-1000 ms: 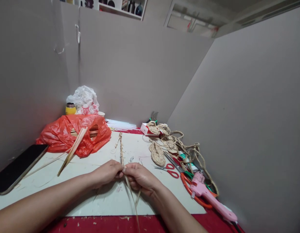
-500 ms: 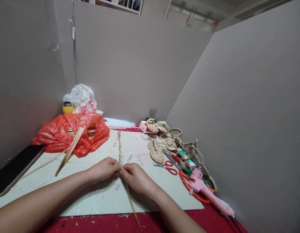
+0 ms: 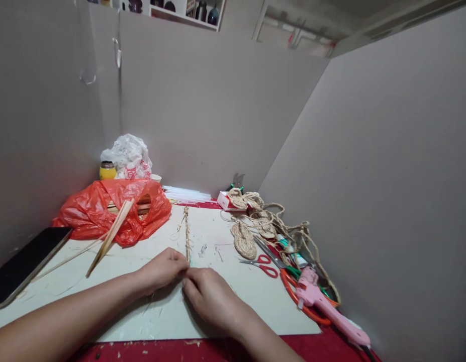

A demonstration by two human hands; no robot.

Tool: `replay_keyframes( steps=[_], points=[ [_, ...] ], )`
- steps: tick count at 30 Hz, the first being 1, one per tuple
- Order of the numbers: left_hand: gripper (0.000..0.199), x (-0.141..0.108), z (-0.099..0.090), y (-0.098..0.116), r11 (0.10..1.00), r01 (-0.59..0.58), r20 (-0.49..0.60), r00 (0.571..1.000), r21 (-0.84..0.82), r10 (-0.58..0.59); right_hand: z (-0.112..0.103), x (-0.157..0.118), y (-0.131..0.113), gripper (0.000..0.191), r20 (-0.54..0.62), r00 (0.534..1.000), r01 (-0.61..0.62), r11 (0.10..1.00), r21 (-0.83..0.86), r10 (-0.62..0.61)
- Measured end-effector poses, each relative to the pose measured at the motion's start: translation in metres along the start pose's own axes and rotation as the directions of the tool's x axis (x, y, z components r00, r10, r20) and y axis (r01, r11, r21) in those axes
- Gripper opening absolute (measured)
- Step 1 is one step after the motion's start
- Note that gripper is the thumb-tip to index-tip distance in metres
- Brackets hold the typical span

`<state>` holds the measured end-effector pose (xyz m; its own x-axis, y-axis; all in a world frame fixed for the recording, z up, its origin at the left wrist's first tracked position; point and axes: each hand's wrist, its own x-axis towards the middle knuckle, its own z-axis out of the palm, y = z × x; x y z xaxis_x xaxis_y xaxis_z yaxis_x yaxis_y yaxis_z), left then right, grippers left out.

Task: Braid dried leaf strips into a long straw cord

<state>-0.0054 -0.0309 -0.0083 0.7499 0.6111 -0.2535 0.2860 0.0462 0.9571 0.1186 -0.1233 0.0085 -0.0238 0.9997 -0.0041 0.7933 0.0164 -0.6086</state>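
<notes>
A thin plaited straw braid (image 3: 187,234) runs down the middle of the white board toward me. My left hand (image 3: 168,266) is closed on its near end, thumb and fingers pinched together. Close beside it, my right hand (image 3: 208,294) has its fingers curled together at the same end, where the straw strands are worked. My fingers hide the strands themselves. Right of the braid lies a flat, sole-shaped woven straw piece (image 3: 244,241), with small red-handled scissors (image 3: 268,266) just in front of it.
A white board (image 3: 150,322) covers the red tabletop. At left are a phone (image 3: 29,264), a red plastic bag (image 3: 85,211) and loose straw strips (image 3: 111,236). On the right lie straw cords (image 3: 308,241) and a pink glue gun (image 3: 327,306). Grey partitions (image 3: 217,110) enclose the table.
My right hand has turned and come slightly lower and nearer, its fingers more curled. The loose strand that hung toward me below the hands no longer shows. My left hand keeps its pinch.
</notes>
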Motion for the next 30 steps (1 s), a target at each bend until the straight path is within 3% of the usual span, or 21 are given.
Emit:
replay_keyframes(
  steps=[3, 5, 7, 9, 13, 20, 24, 30],
  points=[
    [0.021, -0.002, 0.002, 0.004, 0.999, 0.019, 0.006, 1.0, -0.032, -0.019, 0.0, -0.007, -0.006, 0.023, 0.072, 0.997, 0.047, 0.995, -0.083, -0.041],
    [0.018, -0.002, 0.002, 0.004, 1.0, -0.001, -0.003, 1.0, -0.02, 0.001, -0.004, -0.009, -0.006, 0.024, 0.162, 0.982, 0.096, 0.995, -0.012, -0.092],
    [0.017, 0.0, 0.003, 0.002, 0.999, -0.026, -0.003, 1.0, -0.033, 0.026, -0.012, -0.008, -0.004, 0.028, 0.234, 0.967, 0.068, 0.988, 0.136, -0.098],
    [0.018, 0.0, 0.002, 0.001, 0.997, -0.033, 0.005, 0.999, -0.062, 0.034, -0.02, -0.003, -0.001, 0.033, 0.238, 0.97, -0.039, 0.951, 0.307, -0.037],
    [0.018, -0.001, 0.001, 0.001, 0.998, 0.013, 0.008, 1.0, -0.054, -0.012, -0.038, 0.016, 0.008, 0.036, 0.095, 0.975, -0.22, 0.817, 0.532, 0.201],
    [0.016, 0.009, -0.001, -0.009, 0.995, -0.085, -0.078, 0.993, 0.047, 0.089, -0.056, 0.092, 0.031, 0.02, -0.02, 0.91, -0.376, 0.844, 0.382, 0.414],
    [0.014, 0.013, -0.003, -0.013, 0.975, -0.121, -0.133, 0.98, 0.185, 0.147, -0.043, 0.144, 0.041, 0.028, 0.039, 0.88, -0.46, 0.831, 0.314, 0.473],
    [0.014, 0.018, -0.013, -0.013, 0.933, -0.104, -0.245, 0.949, 0.344, 0.196, -0.025, 0.193, 0.05, 0.031, 0.106, 0.895, -0.446, 0.852, 0.275, 0.434]
  ],
)
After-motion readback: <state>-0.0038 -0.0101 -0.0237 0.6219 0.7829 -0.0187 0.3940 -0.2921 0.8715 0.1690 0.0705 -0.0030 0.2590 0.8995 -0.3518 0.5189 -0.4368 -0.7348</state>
